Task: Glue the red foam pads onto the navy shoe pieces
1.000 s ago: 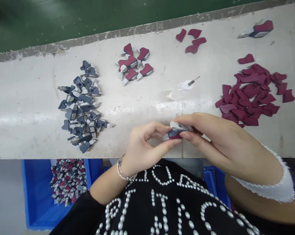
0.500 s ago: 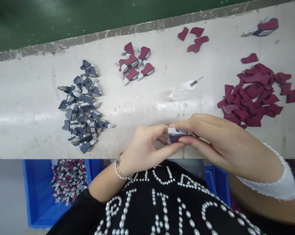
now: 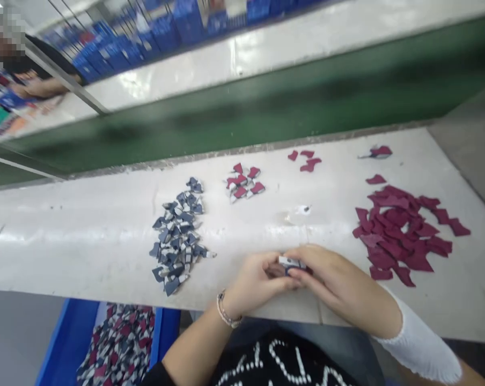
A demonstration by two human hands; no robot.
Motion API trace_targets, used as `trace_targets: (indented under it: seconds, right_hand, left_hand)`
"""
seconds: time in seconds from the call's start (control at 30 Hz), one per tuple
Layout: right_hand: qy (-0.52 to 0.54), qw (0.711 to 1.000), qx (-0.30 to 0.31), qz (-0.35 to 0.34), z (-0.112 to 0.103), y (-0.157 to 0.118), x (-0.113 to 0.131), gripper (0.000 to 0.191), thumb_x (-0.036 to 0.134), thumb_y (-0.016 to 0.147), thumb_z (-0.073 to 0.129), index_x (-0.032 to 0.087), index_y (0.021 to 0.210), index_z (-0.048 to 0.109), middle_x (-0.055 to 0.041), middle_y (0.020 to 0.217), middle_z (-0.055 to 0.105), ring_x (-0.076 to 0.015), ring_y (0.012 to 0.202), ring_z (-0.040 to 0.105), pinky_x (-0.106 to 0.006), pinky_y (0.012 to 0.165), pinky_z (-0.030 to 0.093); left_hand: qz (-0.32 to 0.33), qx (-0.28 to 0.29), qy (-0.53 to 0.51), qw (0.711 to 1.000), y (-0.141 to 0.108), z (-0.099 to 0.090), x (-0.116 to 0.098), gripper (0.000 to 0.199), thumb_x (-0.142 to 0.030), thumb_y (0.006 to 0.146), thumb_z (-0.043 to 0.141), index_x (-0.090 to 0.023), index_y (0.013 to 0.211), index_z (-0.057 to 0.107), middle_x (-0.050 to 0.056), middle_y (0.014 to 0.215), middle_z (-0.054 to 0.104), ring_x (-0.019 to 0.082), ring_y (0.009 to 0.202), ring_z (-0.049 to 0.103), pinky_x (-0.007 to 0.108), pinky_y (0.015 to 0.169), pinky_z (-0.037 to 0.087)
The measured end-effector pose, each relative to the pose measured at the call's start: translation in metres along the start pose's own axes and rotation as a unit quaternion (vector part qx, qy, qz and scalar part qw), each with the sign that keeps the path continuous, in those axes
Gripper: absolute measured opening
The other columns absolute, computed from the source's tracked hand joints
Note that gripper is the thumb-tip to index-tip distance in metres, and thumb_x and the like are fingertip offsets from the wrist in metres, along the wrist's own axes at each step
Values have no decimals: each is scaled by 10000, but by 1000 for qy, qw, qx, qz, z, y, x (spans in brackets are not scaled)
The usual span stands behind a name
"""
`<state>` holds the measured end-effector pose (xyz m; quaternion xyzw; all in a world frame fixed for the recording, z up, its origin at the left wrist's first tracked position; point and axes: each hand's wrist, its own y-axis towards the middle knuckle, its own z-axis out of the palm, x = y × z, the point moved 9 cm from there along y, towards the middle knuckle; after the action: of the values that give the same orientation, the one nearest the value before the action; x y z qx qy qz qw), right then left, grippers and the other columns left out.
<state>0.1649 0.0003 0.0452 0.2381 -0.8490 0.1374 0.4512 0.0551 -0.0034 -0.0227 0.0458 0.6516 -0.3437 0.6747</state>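
Between the fingertips of both my hands is a small grey-and-white plastic part (image 3: 291, 262), held just above the front of the white table. My left hand (image 3: 255, 284) pinches its left end, and my right hand (image 3: 326, 273) grips its right end with thumb and fingers. Left of my hands lies a heap of grey-and-white parts (image 3: 178, 236). Farther back sits a small group of such parts with maroon faces (image 3: 244, 182). To the right is a pile of loose maroon pieces (image 3: 403, 228).
Several maroon pieces (image 3: 307, 163) and one maroon-faced part (image 3: 379, 152) lie toward the back edge. A small white bottle (image 3: 302, 209) is on the table (image 3: 97, 236). A blue bin (image 3: 61, 343) of mixed parts stands below left. Across, a person (image 3: 45, 64) works by blue bins (image 3: 178, 32).
My view has tilted upward, bringing the opposite bench and a person into sight. Both hands still hold the part; its maroon side, visible before, is now hardly seen.
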Motion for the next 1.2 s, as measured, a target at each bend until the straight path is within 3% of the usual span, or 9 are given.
trace_targets:
  seconds: [0.17, 0.3, 0.53, 0.7, 0.8, 0.9, 1.0, 1.1, 1.2]
  right_hand:
    - [19, 999, -8, -33, 1, 4, 6, 226, 306, 1037, 463, 245, 1010, 679, -66, 925, 733, -235, 849, 712, -368, 757, 579]
    - [51, 998, 15, 38, -2, 3, -16, 273, 450, 1028, 488, 273, 1080, 689, -66, 1057, 749, -266, 1006, 718, -393, 892, 579]
    - [3, 970, -144, 197, -58, 3, -93, 566, 735, 844, 630, 253, 1139, 652, -92, 1025, 710, -304, 911, 680, -420, 771, 557]
    - [30, 977, -137, 160, -39, 38, -105, 598, 697, 779, 682, 260, 1187, 671, -116, 1242, 696, -360, 1150, 636, -507, 1002, 518]
    - [54, 977, -129, 162, -30, 40, -108, 530, 706, 839, 619, 257, 1114, 684, -112, 1227, 715, -365, 1180, 635, -518, 1036, 501]
    - [91, 972, -122, 180, -30, 29, -112, 578, 727, 859, 600, 263, 1202, 633, -108, 1241, 726, -341, 1103, 683, -476, 946, 553]
    - [120, 960, -137, 212, -35, 15, -115, 707, 739, 839, 633, 280, 1356, 487, -100, 1167, 761, -321, 968, 720, -460, 850, 575]
    - [129, 950, -155, 238, -43, 5, -114, 664, 733, 843, 643, 315, 1330, 474, -52, 1054, 768, -279, 811, 697, -440, 787, 552]
    - [182, 944, -170, 216, -52, 0, -108, 547, 707, 823, 689, 308, 1191, 616, -36, 983, 720, -251, 817, 646, -377, 741, 525]
  left_hand:
    - [-9, -31, -24, 999, -4, 1, 3, 400, -472, 666, 934, -147, 786, 733, 37, 726, 752, 188, 711, 708, 294, 710, 556]
    - [9, -56, -10, 998, -3, -4, -3, 406, -489, 695, 909, -142, 843, 758, 75, 810, 795, 228, 807, 753, 321, 779, 581]
    - [74, -235, 237, 940, 49, -82, -58, 275, -411, 912, 707, -140, 960, 696, 88, 829, 794, 243, 817, 769, 327, 765, 578]
    - [70, -288, 331, 896, 75, -112, -85, 482, -353, 938, 673, -151, 1369, 601, 105, 950, 794, 287, 950, 747, 414, 903, 551]
    - [57, -322, 369, 870, 43, -123, -90, 479, -339, 982, 595, -205, 1440, 550, 120, 1173, 763, 272, 991, 730, 431, 926, 548]
    - [29, -341, 400, 850, -13, -136, -80, 332, -289, 975, 574, -196, 1283, 658, 129, 1251, 721, 297, 1076, 696, 495, 995, 528]
    - [-27, -265, 475, 839, -56, -139, -52, 314, -106, 830, 675, -221, 1115, 735, 90, 1251, 723, 347, 1258, 622, 561, 1108, 469]
    - [-64, -198, 558, 803, -76, -139, -27, 562, 81, 759, 543, -212, 1213, 701, 89, 1407, 661, 322, 1375, 565, 546, 1154, 468]
    - [-47, -196, 592, 780, -75, -142, -26, 461, 83, 851, 428, -161, 1116, 717, 114, 1288, 717, 297, 1263, 640, 522, 1110, 515]
